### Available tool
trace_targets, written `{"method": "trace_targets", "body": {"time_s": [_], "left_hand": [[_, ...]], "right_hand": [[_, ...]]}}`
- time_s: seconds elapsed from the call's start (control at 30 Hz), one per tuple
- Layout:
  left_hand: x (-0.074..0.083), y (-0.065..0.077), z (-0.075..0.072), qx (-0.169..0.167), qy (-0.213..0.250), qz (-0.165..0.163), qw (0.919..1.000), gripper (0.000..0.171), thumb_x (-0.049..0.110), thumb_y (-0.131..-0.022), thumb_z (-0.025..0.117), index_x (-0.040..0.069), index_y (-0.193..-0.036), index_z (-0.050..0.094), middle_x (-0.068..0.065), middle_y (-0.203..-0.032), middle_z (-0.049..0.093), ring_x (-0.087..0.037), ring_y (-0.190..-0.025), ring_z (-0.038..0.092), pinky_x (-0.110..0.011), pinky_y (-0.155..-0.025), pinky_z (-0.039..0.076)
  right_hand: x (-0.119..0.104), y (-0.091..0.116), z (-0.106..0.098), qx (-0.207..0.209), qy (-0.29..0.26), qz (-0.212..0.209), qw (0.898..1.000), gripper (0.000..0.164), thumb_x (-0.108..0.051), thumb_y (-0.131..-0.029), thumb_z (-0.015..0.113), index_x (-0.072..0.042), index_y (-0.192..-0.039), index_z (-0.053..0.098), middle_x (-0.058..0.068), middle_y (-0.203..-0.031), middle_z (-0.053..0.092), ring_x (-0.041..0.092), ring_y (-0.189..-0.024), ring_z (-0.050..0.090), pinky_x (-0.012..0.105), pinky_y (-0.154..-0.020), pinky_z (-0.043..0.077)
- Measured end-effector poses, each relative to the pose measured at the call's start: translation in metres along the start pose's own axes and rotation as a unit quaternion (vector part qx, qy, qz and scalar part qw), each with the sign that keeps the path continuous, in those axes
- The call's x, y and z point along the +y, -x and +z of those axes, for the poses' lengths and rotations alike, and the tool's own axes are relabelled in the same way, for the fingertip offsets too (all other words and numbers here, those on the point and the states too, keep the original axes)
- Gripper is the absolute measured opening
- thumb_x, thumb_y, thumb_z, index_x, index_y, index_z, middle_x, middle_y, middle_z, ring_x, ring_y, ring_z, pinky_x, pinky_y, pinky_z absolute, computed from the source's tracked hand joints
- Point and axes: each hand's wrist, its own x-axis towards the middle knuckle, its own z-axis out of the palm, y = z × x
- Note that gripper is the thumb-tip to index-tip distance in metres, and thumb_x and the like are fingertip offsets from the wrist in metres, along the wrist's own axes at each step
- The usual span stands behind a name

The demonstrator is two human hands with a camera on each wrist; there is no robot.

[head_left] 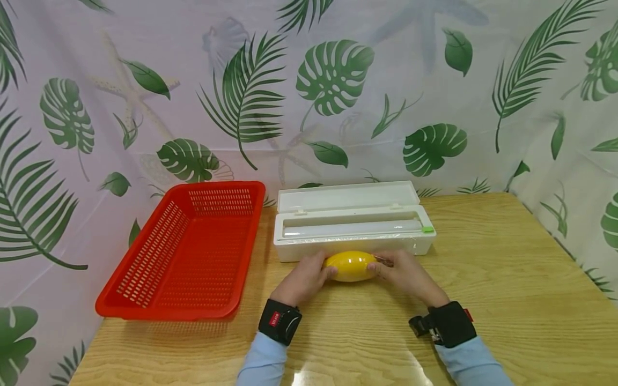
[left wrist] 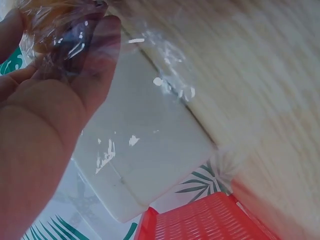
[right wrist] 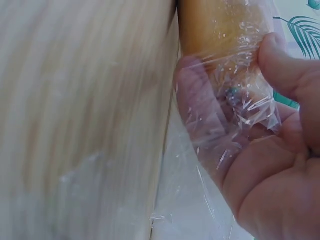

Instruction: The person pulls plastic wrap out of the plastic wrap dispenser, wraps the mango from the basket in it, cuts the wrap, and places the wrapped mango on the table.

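A smooth yellow oval fruit [head_left: 351, 266] lies sideways between both hands, with clear cling film [right wrist: 245, 95] round it. My left hand [head_left: 305, 277] holds its left end, thumb at the front. At the other end my right hand [head_left: 407, 276] grips it through loose, crinkled film, with thumb and fingers on opposite sides. Right behind the fruit stands a long white cling film dispenser [head_left: 309, 251], its lid [head_left: 345, 197] raised. Inside lies a pale roll [head_left: 352, 229], and a small green cutter [head_left: 427, 229] sits at the right end. The left wrist view shows film [left wrist: 170, 65] stretching past the fingers.
To the left is a red slotted plastic basket [head_left: 181, 312] on the wooden table [head_left: 507, 279]. A leaf-patterned cloth [head_left: 357, 123] hangs behind the table and along its sides. A black strap with a camera is on each wrist.
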Motion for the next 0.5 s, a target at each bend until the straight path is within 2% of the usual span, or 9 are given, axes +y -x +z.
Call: {"method": "trace_targets", "body": {"time_s": [0.1,0.2,0.33,0.5], "left_hand": [[-0.0002,-0.0004,0.0008,0.0,-0.003,0.002,1.0,0.026,0.027,-0.094,0.051,0.005,-0.109,0.05,-0.004,-0.089,0.055,-0.015,-0.077,0.05,-0.031,-0.071,0.046],[0.0006,-0.0009,0.0009,-0.003,-0.006,0.002,1.0,0.027,0.027,-0.095,0.048,0.005,-0.11,0.05,-0.004,-0.089,0.055,-0.015,-0.078,0.05,-0.031,-0.071,0.046],[0.0007,-0.0013,0.0009,-0.007,-0.013,0.005,0.9999,0.026,0.028,-0.097,0.043,0.005,-0.108,0.05,-0.004,-0.086,0.053,-0.015,-0.078,0.049,-0.031,-0.072,0.046],[-0.0001,-0.0021,0.0022,-0.006,-0.011,0.006,0.9999,0.027,0.026,-0.098,0.042,0.004,-0.109,0.051,-0.004,-0.087,0.053,-0.016,-0.079,0.049,-0.032,-0.074,0.046]], "right_hand": [[0.0004,-0.0003,0.0007,0.004,0.007,-0.001,1.0,0.034,-0.027,-0.09,0.057,0.001,-0.109,0.064,0.014,-0.098,0.069,0.017,-0.085,0.059,0.047,-0.078,0.052],[0.0004,-0.0015,0.0011,0.007,0.007,0.005,1.0,0.031,-0.027,-0.091,0.055,-0.001,-0.105,0.066,0.009,-0.086,0.068,0.016,-0.076,0.056,0.041,-0.07,0.051],[-0.0002,-0.0025,0.0007,0.011,-0.003,0.016,1.0,0.026,-0.027,-0.092,0.053,-0.005,-0.094,0.066,0.003,-0.066,0.055,0.016,-0.061,0.048,0.033,-0.057,0.042],[-0.0006,-0.0021,0.0008,0.013,-0.006,0.018,1.0,0.025,-0.027,-0.093,0.051,-0.007,-0.086,0.065,0.002,-0.06,0.048,0.015,-0.055,0.045,0.03,-0.052,0.038]]}}
